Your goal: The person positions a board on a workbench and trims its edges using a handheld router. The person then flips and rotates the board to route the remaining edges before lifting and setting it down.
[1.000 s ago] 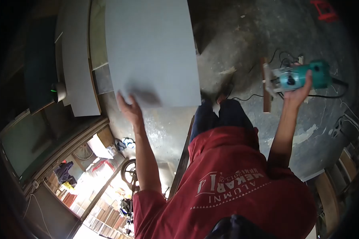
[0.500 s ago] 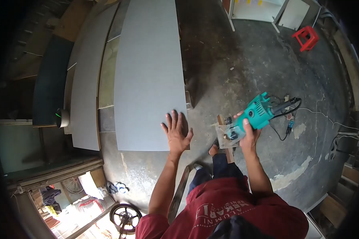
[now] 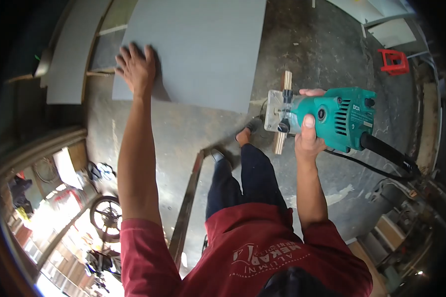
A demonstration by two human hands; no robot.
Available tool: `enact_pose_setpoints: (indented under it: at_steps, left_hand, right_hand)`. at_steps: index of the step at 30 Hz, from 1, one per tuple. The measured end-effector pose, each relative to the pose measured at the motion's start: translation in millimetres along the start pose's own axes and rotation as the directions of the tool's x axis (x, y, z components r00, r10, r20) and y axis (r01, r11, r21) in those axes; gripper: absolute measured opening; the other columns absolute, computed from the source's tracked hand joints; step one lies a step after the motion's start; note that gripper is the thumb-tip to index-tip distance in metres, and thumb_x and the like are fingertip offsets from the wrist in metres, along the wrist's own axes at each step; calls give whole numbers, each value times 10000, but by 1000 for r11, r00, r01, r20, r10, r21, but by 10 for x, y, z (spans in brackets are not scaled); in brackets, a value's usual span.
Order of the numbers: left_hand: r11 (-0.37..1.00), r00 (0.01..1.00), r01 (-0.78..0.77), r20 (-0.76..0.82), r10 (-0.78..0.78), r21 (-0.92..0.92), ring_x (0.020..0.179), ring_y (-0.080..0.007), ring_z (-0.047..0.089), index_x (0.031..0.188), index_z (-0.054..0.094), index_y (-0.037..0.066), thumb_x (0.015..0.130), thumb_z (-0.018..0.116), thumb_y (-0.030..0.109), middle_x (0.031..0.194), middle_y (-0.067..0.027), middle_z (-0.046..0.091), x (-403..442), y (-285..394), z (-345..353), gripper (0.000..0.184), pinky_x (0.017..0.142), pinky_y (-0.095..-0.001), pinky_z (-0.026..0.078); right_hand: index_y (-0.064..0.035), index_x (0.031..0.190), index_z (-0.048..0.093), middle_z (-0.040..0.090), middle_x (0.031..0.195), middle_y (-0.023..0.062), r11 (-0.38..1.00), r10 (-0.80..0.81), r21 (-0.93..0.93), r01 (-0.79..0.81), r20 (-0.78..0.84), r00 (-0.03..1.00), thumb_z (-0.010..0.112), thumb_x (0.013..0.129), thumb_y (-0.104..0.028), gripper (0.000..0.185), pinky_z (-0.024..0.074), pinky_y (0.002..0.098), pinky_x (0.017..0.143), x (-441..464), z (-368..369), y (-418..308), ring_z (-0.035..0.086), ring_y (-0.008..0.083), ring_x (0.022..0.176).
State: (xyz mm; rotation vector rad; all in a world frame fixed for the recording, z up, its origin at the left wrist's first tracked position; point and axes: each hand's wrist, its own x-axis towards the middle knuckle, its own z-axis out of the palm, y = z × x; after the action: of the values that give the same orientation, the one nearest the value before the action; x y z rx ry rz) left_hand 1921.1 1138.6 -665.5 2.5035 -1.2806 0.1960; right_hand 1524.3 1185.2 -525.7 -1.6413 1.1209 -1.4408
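My right hand (image 3: 309,133) is wrapped round a teal trim router (image 3: 342,116), which I hold up off to the right. A clear base plate (image 3: 274,110) with a black knob faces left on the tool. A strip of wood (image 3: 286,81) shows at that base; I cannot tell how it is fastened. The router's black cord (image 3: 381,171) trails down to the right. My left hand (image 3: 136,69) has its fingers spread over the near left corner of a large grey panel (image 3: 203,54). Whether the palm presses on it is hard to tell.
A second grey panel (image 3: 74,59) lies farther left. A red stool (image 3: 394,62) and a white cabinet (image 3: 371,12) stand at the back right. A long bar (image 3: 186,213) leans near my legs. A wheel (image 3: 106,218) shows at the lower left, and boards lie along the right side.
My left hand has moved from the panel's right edge to its left corner. The router has come closer to the camera and turned, its base facing left. My view has shifted too.
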Motion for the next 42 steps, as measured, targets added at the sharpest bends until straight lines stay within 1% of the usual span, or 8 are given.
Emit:
enact_pose_setpoints:
  at_steps: [7, 8, 10, 14, 22, 30, 38, 42]
  left_hand:
    - [986, 985, -164, -45, 164, 16, 1431, -411, 337, 1486, 469, 156, 972, 446, 501, 1543, -161, 420, -32, 141, -189, 619, 1156, -607, 232]
    - [990, 990, -138, -41, 138, 9, 1431, -411, 337, 1486, 469, 156, 972, 446, 501, 1543, -161, 420, -42, 193, -248, 619, 1156, -607, 232]
    - [991, 981, 35, 194, -9, -133, 1524, -390, 163, 1547, 345, 52, 982, 389, 413, 1632, -208, 239, -87, 365, -505, 671, 1247, -529, 77]
    - [996, 971, 40, 239, -21, -77, 1532, -380, 143, 1552, 338, 66, 984, 364, 394, 1641, -193, 226, -83, 358, -487, 656, 1251, -518, 67]
    - [994, 989, 31, 146, -15, -107, 1532, -372, 143, 1562, 311, 69, 1000, 347, 398, 1644, -193, 207, -169, 426, -515, 653, 1259, -499, 62]
    - [996, 982, 37, 189, -22, -77, 1535, -363, 135, 1569, 297, 78, 1011, 338, 399, 1647, -188, 200, -148, 417, -532, 646, 1258, -503, 57]
    - [997, 988, 25, 155, -14, -66, 1537, -358, 133, 1572, 294, 88, 1018, 324, 411, 1648, -183, 201, -157, 381, -441, 642, 1257, -506, 45]
    - [997, 987, 22, 164, -9, -78, 1539, -355, 126, 1572, 296, 90, 1016, 324, 412, 1651, -180, 196, -166, 375, -500, 643, 1258, -501, 42]
  right_hand:
    - [37, 1211, 466, 600, 1119, 185, 994, -95, -48, 95, 6, 995, 664, 875, -339, 541, 512, 439, 887, -181, 444, 206, 612, 313, 1013]
    - [37, 1211, 466, 600, 1119, 185, 994, -99, -51, 100, 33, 995, 664, 875, -339, 541, 512, 439, 887, -196, 478, 201, 612, 313, 1013]
    - [41, 1195, 471, 598, 1103, 181, 996, -35, -78, 36, 10, 999, 662, 879, -347, 535, 517, 436, 888, -213, 530, 198, 612, 306, 1015]
    - [44, 1170, 473, 592, 1086, 180, 994, -61, -87, 62, 14, 998, 657, 880, -364, 533, 517, 431, 882, -228, 600, 219, 607, 305, 1003]
    - [64, 1105, 515, 590, 1042, 165, 967, -175, -191, 171, -3, 985, 540, 922, -472, 567, 494, 412, 827, -221, 769, 251, 585, 284, 956]
    - [62, 1177, 461, 563, 1030, 165, 964, -198, -188, 187, -40, 979, 510, 933, -480, 596, 511, 424, 811, -217, 802, 300, 596, 288, 960]
    - [78, 1110, 496, 603, 1008, 198, 980, -200, -47, 195, -148, 969, 617, 915, -329, 467, 546, 434, 776, 129, 939, 449, 623, 318, 902]
    - [86, 1188, 477, 607, 1011, 202, 980, -199, -9, 199, -117, 973, 640, 909, -296, 499, 558, 427, 759, 302, 910, 515, 624, 315, 895]
